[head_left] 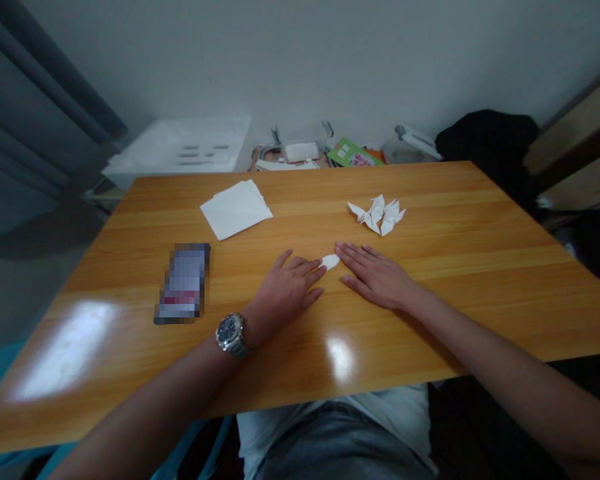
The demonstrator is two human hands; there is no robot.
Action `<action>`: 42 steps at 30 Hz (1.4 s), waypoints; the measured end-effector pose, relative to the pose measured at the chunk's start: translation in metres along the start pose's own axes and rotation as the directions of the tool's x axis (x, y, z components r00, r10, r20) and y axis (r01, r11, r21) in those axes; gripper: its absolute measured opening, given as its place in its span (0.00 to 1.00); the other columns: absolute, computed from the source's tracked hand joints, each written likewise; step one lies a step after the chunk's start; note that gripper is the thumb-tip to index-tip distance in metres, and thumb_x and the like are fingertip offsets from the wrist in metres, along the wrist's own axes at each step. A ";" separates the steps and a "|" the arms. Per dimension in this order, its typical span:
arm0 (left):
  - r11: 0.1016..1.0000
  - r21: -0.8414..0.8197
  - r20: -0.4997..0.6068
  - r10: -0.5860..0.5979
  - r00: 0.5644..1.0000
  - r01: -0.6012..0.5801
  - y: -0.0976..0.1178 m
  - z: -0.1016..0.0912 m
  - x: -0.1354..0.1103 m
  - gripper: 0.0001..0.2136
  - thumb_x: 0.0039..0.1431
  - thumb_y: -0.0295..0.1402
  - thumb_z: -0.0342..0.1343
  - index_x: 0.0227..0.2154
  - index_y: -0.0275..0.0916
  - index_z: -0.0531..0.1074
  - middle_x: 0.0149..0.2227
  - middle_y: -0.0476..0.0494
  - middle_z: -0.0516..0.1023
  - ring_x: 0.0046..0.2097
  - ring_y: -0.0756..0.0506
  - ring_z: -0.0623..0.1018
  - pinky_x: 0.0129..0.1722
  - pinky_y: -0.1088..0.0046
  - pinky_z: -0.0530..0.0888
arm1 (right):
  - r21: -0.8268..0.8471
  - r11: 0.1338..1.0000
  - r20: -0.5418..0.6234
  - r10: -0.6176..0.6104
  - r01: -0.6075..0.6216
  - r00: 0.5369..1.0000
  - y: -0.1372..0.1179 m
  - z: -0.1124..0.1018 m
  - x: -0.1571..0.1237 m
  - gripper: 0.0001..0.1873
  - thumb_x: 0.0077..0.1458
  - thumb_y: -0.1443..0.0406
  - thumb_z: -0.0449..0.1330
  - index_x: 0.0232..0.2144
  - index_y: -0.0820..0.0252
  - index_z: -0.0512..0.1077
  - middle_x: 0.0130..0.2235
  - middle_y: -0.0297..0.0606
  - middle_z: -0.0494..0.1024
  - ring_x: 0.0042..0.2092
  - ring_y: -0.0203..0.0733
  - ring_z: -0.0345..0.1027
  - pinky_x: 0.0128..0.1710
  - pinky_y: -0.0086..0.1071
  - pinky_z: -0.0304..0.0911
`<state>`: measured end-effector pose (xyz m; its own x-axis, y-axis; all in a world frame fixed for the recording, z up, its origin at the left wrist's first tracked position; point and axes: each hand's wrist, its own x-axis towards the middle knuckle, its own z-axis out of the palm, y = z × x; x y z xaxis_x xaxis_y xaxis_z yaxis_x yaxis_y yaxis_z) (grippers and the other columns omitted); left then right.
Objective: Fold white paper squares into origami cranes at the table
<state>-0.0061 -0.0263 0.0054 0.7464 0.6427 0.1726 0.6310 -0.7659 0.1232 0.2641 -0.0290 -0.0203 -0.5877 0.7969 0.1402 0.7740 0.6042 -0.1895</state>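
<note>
Both hands lie flat on a wooden table (430, 320). My left hand (287, 287), with a metal watch (231, 333) at the wrist, has its fingers stretched out over a small folded piece of white paper (331, 261). My right hand (375, 275) rests palm down, its fingertips touching the same paper from the other side. Only a small corner of the paper shows between the fingertips. A cluster of folded white paper shapes (379, 215) lies just beyond my right hand.
A stack of white paper sheets (236, 209) lies at the far left of the table. A phone (184, 283) lies left of my left hand. Behind the table are a white box (180, 150), a green packet (355, 155) and dark cloth (485, 143).
</note>
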 end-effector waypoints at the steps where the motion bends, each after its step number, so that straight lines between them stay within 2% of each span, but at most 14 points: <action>1: 1.000 0.001 0.001 -0.002 1.000 0.002 0.001 0.000 0.000 0.20 0.71 0.40 0.52 0.61 0.40 0.70 0.62 0.41 0.75 0.58 0.38 0.74 0.68 0.47 0.57 | -0.007 1.000 0.002 0.013 -0.013 1.000 0.002 -0.001 -0.001 0.34 0.72 0.52 0.46 0.74 0.56 0.48 0.73 0.44 0.54 0.73 0.49 0.49 0.72 0.51 0.49; 6: 1.000 0.016 -0.002 -0.009 1.000 0.009 0.003 0.000 0.001 0.19 0.71 0.40 0.52 0.61 0.41 0.71 0.62 0.41 0.75 0.59 0.39 0.73 0.68 0.49 0.57 | -0.007 0.998 0.009 0.057 -0.057 0.998 0.000 -0.010 0.002 0.35 0.73 0.51 0.43 0.74 0.60 0.47 0.73 0.46 0.54 0.73 0.49 0.48 0.72 0.51 0.49; 10: 1.000 0.020 -0.008 -0.006 1.000 0.006 0.003 0.000 0.001 0.20 0.71 0.40 0.52 0.61 0.40 0.71 0.61 0.40 0.76 0.59 0.39 0.74 0.68 0.49 0.57 | 0.028 0.999 -0.032 0.021 -0.021 0.999 -0.014 -0.014 0.010 0.36 0.72 0.50 0.45 0.74 0.61 0.47 0.73 0.47 0.52 0.74 0.48 0.45 0.73 0.50 0.46; 14: 1.000 0.028 -0.009 -0.010 1.000 0.011 0.002 0.001 0.000 0.20 0.71 0.40 0.51 0.62 0.40 0.70 0.59 0.40 0.77 0.57 0.38 0.75 0.67 0.48 0.58 | 0.094 0.994 0.017 -0.053 0.051 0.998 -0.025 -0.005 0.017 0.36 0.72 0.51 0.45 0.74 0.59 0.48 0.74 0.46 0.52 0.74 0.48 0.45 0.73 0.49 0.47; 18: 0.999 0.046 -0.010 -0.009 1.000 0.009 0.004 0.001 0.000 0.19 0.72 0.40 0.50 0.60 0.41 0.71 0.60 0.40 0.76 0.57 0.39 0.75 0.67 0.48 0.58 | 0.124 0.992 0.036 -0.042 0.037 0.998 -0.026 0.004 0.018 0.35 0.72 0.50 0.46 0.73 0.61 0.52 0.73 0.48 0.54 0.74 0.49 0.47 0.73 0.49 0.48; 23: 0.991 0.135 -0.014 0.013 1.000 -0.011 0.013 -0.001 0.000 0.19 0.73 0.37 0.48 0.61 0.35 0.69 0.60 0.38 0.75 0.63 0.38 0.70 0.67 0.50 0.58 | 0.094 0.995 0.032 -0.047 0.044 0.998 -0.025 0.005 0.016 0.37 0.71 0.49 0.46 0.73 0.63 0.52 0.73 0.48 0.52 0.74 0.49 0.46 0.73 0.49 0.48; 26: 0.987 0.160 0.014 0.018 1.000 -0.020 0.017 -0.004 0.001 0.18 0.74 0.34 0.47 0.61 0.34 0.70 0.59 0.37 0.76 0.60 0.39 0.72 0.66 0.53 0.60 | 0.077 0.996 0.036 -0.047 0.045 0.998 -0.026 0.005 0.016 0.36 0.72 0.49 0.45 0.72 0.64 0.53 0.73 0.49 0.52 0.74 0.49 0.46 0.73 0.49 0.47; 30: 0.992 0.125 0.030 -0.018 0.999 0.014 0.017 -0.004 0.002 0.18 0.74 0.36 0.48 0.60 0.35 0.70 0.56 0.39 0.78 0.56 0.40 0.75 0.66 0.53 0.60 | 0.079 0.996 0.034 -0.037 0.034 0.999 -0.025 0.008 0.016 0.35 0.72 0.50 0.46 0.73 0.62 0.53 0.73 0.48 0.53 0.74 0.49 0.46 0.73 0.49 0.47; 35: 0.996 0.052 0.018 -0.071 0.997 0.070 0.014 -0.002 0.001 0.18 0.72 0.40 0.51 0.60 0.40 0.71 0.58 0.41 0.77 0.57 0.39 0.75 0.67 0.50 0.58 | 0.057 0.998 0.030 0.001 -0.003 1.000 -0.014 0.006 0.011 0.35 0.72 0.50 0.44 0.74 0.59 0.49 0.74 0.46 0.52 0.74 0.47 0.46 0.73 0.49 0.48; 42: 0.989 -0.067 -0.011 -0.130 0.991 0.129 0.011 -0.001 0.002 0.17 0.71 0.41 0.52 0.57 0.43 0.74 0.56 0.43 0.79 0.57 0.39 0.74 0.71 0.41 0.44 | 0.048 0.999 0.065 0.017 -0.020 0.998 -0.006 -0.001 0.006 0.35 0.72 0.50 0.43 0.74 0.58 0.46 0.74 0.44 0.50 0.74 0.47 0.44 0.73 0.49 0.47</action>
<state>0.0023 -0.0340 0.0077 0.6555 0.7369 0.1654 0.7066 -0.6757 0.2101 0.2558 -0.0281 -0.0169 -0.5889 0.8049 0.0731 0.7733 0.5874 -0.2384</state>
